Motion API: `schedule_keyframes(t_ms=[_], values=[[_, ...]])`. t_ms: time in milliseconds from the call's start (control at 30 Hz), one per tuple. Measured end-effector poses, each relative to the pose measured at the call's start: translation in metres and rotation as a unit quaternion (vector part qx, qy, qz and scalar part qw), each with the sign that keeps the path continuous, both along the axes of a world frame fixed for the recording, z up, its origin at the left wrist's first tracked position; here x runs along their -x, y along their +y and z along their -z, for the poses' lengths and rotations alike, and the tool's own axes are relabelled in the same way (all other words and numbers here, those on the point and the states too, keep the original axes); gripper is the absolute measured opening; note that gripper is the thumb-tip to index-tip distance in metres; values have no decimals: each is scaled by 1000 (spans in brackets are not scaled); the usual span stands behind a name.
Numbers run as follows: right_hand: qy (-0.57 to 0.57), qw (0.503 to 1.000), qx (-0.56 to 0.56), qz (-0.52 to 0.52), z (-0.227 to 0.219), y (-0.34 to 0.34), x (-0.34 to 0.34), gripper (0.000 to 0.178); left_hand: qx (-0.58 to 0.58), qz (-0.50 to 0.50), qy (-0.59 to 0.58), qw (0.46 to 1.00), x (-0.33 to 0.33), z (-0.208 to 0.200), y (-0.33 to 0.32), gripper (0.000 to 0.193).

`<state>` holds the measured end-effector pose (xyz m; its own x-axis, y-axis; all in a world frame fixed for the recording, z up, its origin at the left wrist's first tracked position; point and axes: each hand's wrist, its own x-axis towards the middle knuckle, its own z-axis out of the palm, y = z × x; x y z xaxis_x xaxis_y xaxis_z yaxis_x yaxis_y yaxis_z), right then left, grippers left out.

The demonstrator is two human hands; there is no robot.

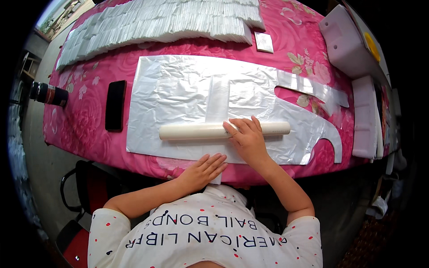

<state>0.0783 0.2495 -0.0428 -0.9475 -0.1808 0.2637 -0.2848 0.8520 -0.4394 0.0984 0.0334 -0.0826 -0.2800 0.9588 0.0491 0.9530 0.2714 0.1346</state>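
Observation:
A thin white plastic apron [178, 96] lies spread over the table, its cut-out loops toward the right. A long, narrow folded strip of translucent plastic [218, 96] runs away from me over its middle. Across both rests a cream-white tube [192, 131]. My right hand [247, 138] lies over the tube right of its middle, fingers spread and in contact with it. Nearer to me, my left hand [205, 169] is flat with fingers stretched out at the apron's front edge, apart from the tube. A pale end of plastic [216, 179] shows below that hand.
Rows of folded white plastic packets [161, 22] cover the far side, with a single packet [264, 42] beside them. A black phone [115, 106] and a dark bottle [49, 94] are left. White foam boxes [342, 42] stand right. The tablecloth [89, 120] is pink and floral.

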Motion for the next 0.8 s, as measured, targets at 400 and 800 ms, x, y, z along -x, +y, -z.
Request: schedule_keyframes(t_ms=[400,800], values=[[120,991,3,55,10,17,103,50,-10,86,-161,983,30,-20,-21,49],[-83,978,72,-179,9,-14,-21,48,-165,35,-193,967,48,-21,-25,52]])
